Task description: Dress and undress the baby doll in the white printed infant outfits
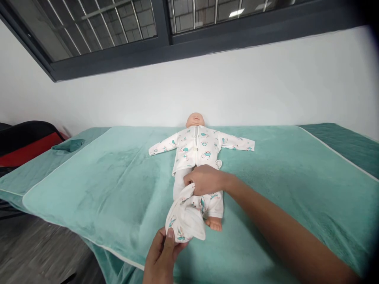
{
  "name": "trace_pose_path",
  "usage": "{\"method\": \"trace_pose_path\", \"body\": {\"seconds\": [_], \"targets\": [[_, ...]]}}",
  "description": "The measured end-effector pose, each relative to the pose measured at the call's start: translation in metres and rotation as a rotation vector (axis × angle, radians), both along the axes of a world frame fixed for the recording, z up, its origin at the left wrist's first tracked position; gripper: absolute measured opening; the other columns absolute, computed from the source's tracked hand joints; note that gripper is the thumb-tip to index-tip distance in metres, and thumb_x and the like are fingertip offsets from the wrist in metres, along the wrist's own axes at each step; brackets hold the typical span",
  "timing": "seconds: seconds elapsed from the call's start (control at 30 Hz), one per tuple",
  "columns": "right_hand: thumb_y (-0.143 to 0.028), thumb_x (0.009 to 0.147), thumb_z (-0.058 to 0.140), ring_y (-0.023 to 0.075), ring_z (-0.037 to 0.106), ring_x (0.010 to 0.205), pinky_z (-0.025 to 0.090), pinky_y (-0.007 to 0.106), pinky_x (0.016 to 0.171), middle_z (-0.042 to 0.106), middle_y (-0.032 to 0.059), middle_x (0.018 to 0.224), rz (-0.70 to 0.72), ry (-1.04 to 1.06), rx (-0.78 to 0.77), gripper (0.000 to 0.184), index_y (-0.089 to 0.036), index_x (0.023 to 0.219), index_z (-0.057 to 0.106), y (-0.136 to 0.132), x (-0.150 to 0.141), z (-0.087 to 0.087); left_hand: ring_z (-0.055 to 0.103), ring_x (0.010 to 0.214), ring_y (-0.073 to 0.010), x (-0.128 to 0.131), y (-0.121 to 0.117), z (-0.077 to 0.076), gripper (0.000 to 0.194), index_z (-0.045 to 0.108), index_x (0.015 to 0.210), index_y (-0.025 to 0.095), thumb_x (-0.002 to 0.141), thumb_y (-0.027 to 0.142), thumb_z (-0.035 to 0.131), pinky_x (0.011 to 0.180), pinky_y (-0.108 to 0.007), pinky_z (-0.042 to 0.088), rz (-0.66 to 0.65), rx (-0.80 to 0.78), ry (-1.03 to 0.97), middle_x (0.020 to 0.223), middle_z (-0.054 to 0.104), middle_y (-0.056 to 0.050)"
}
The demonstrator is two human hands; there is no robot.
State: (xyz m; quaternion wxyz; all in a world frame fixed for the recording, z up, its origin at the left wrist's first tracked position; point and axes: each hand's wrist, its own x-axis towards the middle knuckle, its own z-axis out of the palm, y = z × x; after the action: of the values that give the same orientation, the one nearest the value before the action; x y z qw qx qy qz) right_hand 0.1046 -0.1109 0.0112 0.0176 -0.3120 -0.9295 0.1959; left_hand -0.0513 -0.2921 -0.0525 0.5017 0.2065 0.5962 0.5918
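A baby doll [195, 119] lies on its back, dressed in a white printed jacket [204, 144] with its arms stretched out sideways. White printed trousers [189, 215] are partly on its legs. One trouser leg covers the doll's leg on the right, with the bare foot [215, 223] sticking out. On the left, a pale thigh [180, 183] shows above bunched cloth. My left hand [166, 248] pinches the lower end of that bunched trouser leg. Over the doll's lap, my right hand [204, 179] has curled fingers at the trousers' upper edge; its fingertips are partly hidden.
A green plush cover [118, 189] is spread over the table. A folded green cloth [68, 145] rests at the far left beside a black and red chair [26, 144]. Behind the doll rises a white wall [133, 98] below a dark window frame [118, 63].
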Motion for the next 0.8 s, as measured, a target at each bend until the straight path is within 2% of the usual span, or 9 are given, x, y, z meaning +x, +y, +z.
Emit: {"method": "trace_pose_path", "body": {"seconds": [0.13,0.33,0.5,0.63,0.8], "targets": [[-0.03,0.08,0.055,0.0163,0.062,0.077,0.032,0.025,0.059,0.071,-0.0005,0.087,0.003,-0.007,0.033,0.016,-0.025,0.09,0.067,0.0,0.001,0.001,0.07,0.077,-0.0216,-0.003,0.01,0.002,0.039,0.07,0.078,0.014,0.059,0.044,0.087,0.068,-0.028,0.06,0.052,0.007,-0.11,0.083,0.074,-0.007],[-0.031,0.081,0.052,0.0144,0.058,0.068,0.028,0.025,0.055,0.068,-0.0005,0.079,0.019,0.029,0.04,0.014,-0.023,0.08,0.063,0.001,0.004,0.002,0.072,0.078,-0.0236,-0.007,0.018,0.003,0.031,0.069,0.085,0.015,0.062,0.027,0.085,0.064,-0.03,0.056,0.055,-0.051,-0.248,0.087,0.075,-0.008],[-0.035,0.082,0.052,0.0138,0.056,0.065,0.028,0.026,0.055,0.066,-0.0006,0.075,0.011,0.027,0.003,0.018,-0.022,0.073,0.061,0.0,0.005,0.006,0.069,0.076,-0.0241,-0.019,0.024,0.011,0.033,0.07,0.084,0.014,0.059,0.029,0.087,0.063,-0.031,0.055,0.004,-0.056,-0.234,0.085,0.074,-0.009],[-0.041,0.081,0.055,0.0141,0.056,0.067,0.029,0.026,0.056,0.068,-0.001,0.079,0.04,0.008,-0.026,0.02,-0.023,0.076,0.064,-0.002,0.006,0.01,0.067,0.079,-0.0224,-0.023,0.024,0.017,0.032,0.072,0.08,0.014,0.06,0.034,0.086,0.062,-0.027,0.054,-0.08,-0.033,-0.16,0.083,0.072,-0.008],[-0.063,0.079,0.055,0.0144,0.056,0.064,0.029,0.027,0.057,0.069,-0.0003,0.077,0.103,-0.08,-0.05,0.041,-0.024,0.074,0.067,-0.005,0.003,0.01,0.067,0.099,-0.0265,-0.016,0.019,0.023,0.032,0.074,0.086,0.015,0.064,0.036,0.084,0.081,-0.029,0.057,-0.051,-0.009,-0.143,0.097,0.074,-0.009]]}}
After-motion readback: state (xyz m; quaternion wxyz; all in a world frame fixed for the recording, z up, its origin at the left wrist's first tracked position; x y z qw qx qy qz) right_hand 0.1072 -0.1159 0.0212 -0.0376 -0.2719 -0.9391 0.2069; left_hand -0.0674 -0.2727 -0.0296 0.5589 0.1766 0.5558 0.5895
